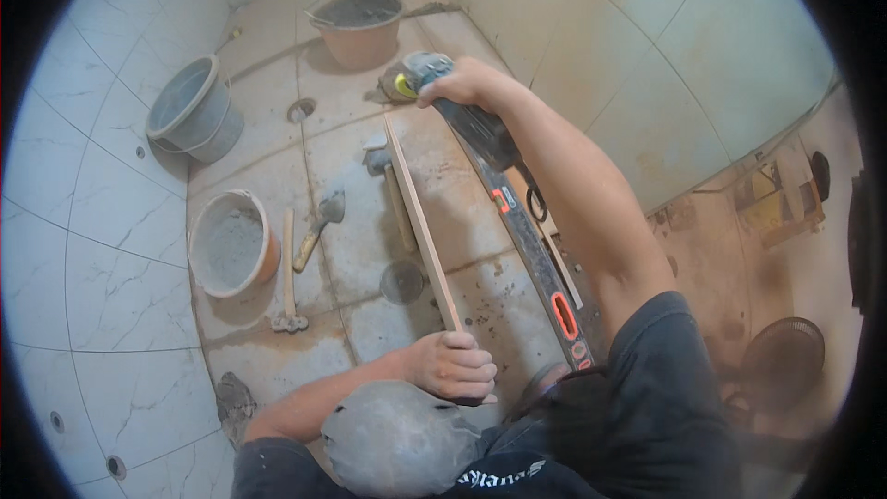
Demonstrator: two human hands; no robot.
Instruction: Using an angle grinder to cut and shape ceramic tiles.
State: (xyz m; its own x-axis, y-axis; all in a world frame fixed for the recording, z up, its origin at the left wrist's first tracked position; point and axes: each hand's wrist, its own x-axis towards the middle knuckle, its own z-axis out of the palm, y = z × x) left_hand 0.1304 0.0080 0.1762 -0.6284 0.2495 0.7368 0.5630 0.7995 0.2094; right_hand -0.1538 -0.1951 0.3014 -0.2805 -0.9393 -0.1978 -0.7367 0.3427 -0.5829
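My left hand (453, 366) is closed round the near end of a long, narrow, light-brown strip (422, 226); whether it is tile or wood I cannot tell. The strip points away from me, tilted over the floor. Farther out, my right hand (462, 83) grips an angle grinder (476, 129) with a dark body and a yellow-green part near its head. The grinder's head is close to the strip's far end; its disc does not show clearly. Below the grinder lies a long black spirit level (540, 263) with orange-red fittings. A mallet (403, 208) lies beside the strip.
On the left stand a grey bucket (222, 134) and an orange bucket (271, 254) with grey contents. Another orange bucket (360, 44) holds dark material at the back. A hammer (288, 268) and a trowel (314, 238) lie between. Tiled walls flank the floor; a round fan-like object (785, 356) is right.
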